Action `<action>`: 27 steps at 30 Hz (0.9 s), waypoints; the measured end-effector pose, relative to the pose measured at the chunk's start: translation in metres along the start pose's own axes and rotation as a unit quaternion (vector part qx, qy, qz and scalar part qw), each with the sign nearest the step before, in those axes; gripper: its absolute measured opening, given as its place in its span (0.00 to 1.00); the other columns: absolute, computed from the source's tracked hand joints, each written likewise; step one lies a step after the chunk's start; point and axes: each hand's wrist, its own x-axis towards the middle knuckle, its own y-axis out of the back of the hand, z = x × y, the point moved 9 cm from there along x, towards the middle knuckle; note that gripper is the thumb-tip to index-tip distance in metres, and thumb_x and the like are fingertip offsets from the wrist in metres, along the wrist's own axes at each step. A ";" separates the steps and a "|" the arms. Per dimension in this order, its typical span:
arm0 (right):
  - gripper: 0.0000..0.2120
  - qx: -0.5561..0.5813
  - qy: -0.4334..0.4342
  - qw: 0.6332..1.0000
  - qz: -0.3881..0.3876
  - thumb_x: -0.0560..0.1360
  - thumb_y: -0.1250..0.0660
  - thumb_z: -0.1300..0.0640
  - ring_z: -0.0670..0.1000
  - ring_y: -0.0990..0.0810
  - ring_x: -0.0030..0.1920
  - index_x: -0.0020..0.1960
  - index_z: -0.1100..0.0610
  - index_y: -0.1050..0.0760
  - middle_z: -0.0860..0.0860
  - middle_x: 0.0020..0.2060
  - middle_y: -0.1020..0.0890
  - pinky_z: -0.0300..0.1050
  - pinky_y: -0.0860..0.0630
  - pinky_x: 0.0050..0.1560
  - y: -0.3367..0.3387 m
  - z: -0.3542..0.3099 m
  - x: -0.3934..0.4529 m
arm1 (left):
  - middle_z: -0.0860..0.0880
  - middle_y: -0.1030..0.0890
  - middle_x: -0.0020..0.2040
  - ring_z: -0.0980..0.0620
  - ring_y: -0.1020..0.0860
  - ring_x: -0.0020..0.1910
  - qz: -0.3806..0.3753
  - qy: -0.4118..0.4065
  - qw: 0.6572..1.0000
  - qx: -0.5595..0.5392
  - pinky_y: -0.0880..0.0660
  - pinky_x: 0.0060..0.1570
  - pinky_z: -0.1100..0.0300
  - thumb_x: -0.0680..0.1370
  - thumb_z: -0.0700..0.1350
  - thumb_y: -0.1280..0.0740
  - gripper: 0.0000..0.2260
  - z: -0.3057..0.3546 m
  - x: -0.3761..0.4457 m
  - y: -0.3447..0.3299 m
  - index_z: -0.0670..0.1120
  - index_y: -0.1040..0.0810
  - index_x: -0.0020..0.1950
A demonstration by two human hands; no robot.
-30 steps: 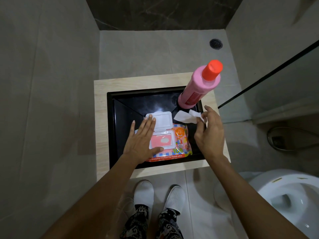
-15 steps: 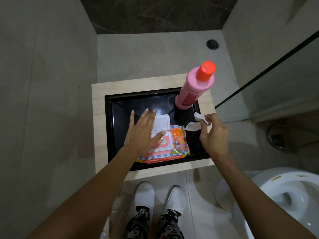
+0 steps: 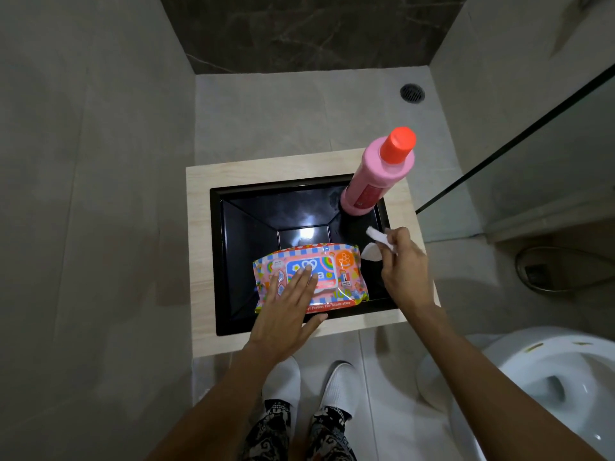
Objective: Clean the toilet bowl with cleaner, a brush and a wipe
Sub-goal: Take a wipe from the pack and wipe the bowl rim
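Pink and bright-patterned, the pack of wet wipes [image 3: 311, 279] lies in the black basin [image 3: 246, 247] set into a pale wood-look counter [image 3: 199, 261], its lid shut. The left hand [image 3: 286, 314] rests flat on the pack, fingers spread and gripping nothing. The right hand [image 3: 404, 271] pinches a white wipe [image 3: 374, 242] between its fingertips, just right of the pack and above the basin. A pink cleaner bottle [image 3: 376, 178] with an orange-red cap stands at the basin's far right corner. The white toilet bowl [image 3: 565, 377] sits at lower right.
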 end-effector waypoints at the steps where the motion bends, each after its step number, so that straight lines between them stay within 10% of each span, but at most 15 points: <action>1: 0.07 -0.005 0.014 1.000 -0.014 0.77 0.36 0.62 0.62 0.21 0.44 0.54 0.62 0.29 0.59 0.46 0.18 0.52 0.25 0.38 -0.004 -0.005 -0.004 | 0.44 0.33 0.73 0.48 0.35 0.72 -0.012 0.009 1.000 0.004 0.48 0.69 0.43 0.81 0.63 0.57 0.33 -0.002 0.000 -0.007 0.42 0.35 0.74; 8: 0.17 -0.046 0.139 0.981 -0.128 0.65 0.24 0.67 0.57 0.17 0.43 0.51 0.63 0.25 0.57 0.47 0.18 0.44 0.22 0.37 -0.051 -0.032 -0.057 | 0.46 0.38 0.76 0.49 0.39 0.74 -0.026 0.032 0.999 0.003 0.47 0.73 0.41 0.80 0.64 0.58 0.32 -0.009 -0.002 -0.021 0.45 0.40 0.76; 19: 0.24 -0.030 0.027 0.987 -0.153 0.70 0.27 0.67 0.60 0.17 0.53 0.65 0.64 0.27 0.61 0.61 0.22 0.54 0.18 0.43 -0.066 -0.008 -0.070 | 0.48 0.45 0.77 0.50 0.45 0.76 -0.026 0.029 0.999 -0.023 0.51 0.71 0.41 0.79 0.63 0.54 0.32 -0.008 -0.001 -0.022 0.45 0.45 0.77; 27: 0.30 -0.091 0.012 0.989 -0.119 0.59 0.22 0.70 0.58 0.15 0.38 0.61 0.64 0.22 0.59 0.49 0.16 0.45 0.23 0.25 -0.048 0.003 -0.071 | 0.45 0.36 0.75 0.48 0.39 0.74 -0.062 0.044 0.997 0.010 0.49 0.68 0.41 0.79 0.64 0.53 0.33 -0.016 -0.003 -0.022 0.44 0.40 0.76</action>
